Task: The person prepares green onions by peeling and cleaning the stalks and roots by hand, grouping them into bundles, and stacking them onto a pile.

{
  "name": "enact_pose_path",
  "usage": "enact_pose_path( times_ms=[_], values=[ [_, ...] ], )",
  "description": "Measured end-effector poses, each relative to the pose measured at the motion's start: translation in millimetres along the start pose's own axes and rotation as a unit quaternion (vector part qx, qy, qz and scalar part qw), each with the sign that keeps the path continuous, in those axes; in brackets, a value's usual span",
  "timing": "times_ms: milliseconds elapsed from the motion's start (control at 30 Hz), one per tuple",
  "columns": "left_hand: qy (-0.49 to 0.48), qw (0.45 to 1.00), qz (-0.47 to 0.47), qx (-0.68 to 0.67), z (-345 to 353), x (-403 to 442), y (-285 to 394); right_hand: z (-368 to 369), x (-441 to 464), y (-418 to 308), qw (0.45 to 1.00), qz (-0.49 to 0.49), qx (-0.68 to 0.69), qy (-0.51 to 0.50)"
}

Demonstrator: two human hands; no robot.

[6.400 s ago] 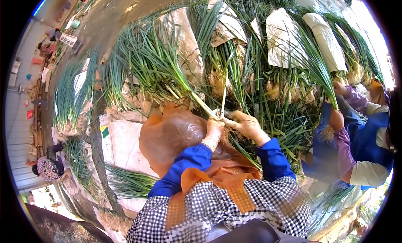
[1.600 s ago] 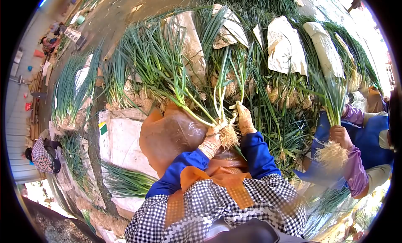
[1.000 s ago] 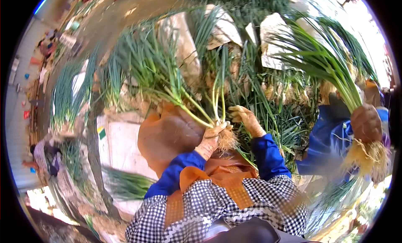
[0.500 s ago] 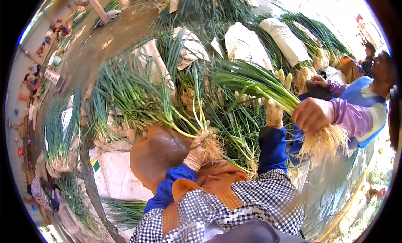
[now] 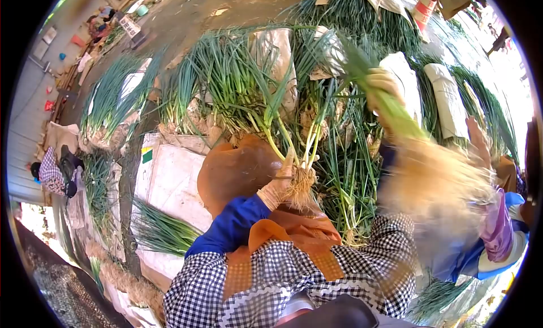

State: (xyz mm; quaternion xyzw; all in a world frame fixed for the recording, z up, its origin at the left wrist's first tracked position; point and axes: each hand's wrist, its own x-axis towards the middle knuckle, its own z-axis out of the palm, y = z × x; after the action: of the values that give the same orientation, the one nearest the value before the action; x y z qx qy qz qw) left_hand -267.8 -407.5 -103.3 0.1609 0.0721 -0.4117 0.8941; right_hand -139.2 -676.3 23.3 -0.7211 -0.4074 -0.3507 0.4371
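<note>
**Both hands full, plenty lying out**

Closest in: left hand (image 5: 281,180) is closing around a small handful of green onions (image 5: 302,186) just above the roots, over the orange apron (image 5: 243,164). Right hand (image 5: 385,91), blurred, is wrapping a thicker bunch (image 5: 403,117) by its stalks, roots hanging toward the co-worker's purple sleeve (image 5: 496,226). No tie is showing on either, so work seems to be standing midway. Loose stalks (image 5: 348,158) are lying beside the lap; another bundle (image 5: 164,226) is resting on pale sacking (image 5: 178,172). Farther out, a large heap (image 5: 232,73) is waiting; beyond and rightward, white covers (image 5: 448,93) are shading more rows.
</note>
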Motion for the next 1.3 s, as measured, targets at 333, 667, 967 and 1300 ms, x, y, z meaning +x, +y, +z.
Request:
enact_pose_path(
  times_ms=[333, 667, 967, 1300],
  values=[
    [0.019, 1.000, -0.003, 0.018, 7, -28, 27, 151, -51, 32, 0.850, -0.160, -0.084, -0.495],
    [0.011, 0.996, -0.059, 0.072, 6, -27, 7, 206, -63, 25, 0.759, -0.284, -0.241, -0.534],
    [0.023, 0.996, -0.015, 0.085, -10, -57, 14, 137, -57, -49, 0.905, 0.230, -0.041, -0.357],
    [0.061, 0.993, -0.003, 0.098, 5, -79, 26, 136, -92, -132, 0.939, 0.244, 0.209, -0.125]
  ],
)
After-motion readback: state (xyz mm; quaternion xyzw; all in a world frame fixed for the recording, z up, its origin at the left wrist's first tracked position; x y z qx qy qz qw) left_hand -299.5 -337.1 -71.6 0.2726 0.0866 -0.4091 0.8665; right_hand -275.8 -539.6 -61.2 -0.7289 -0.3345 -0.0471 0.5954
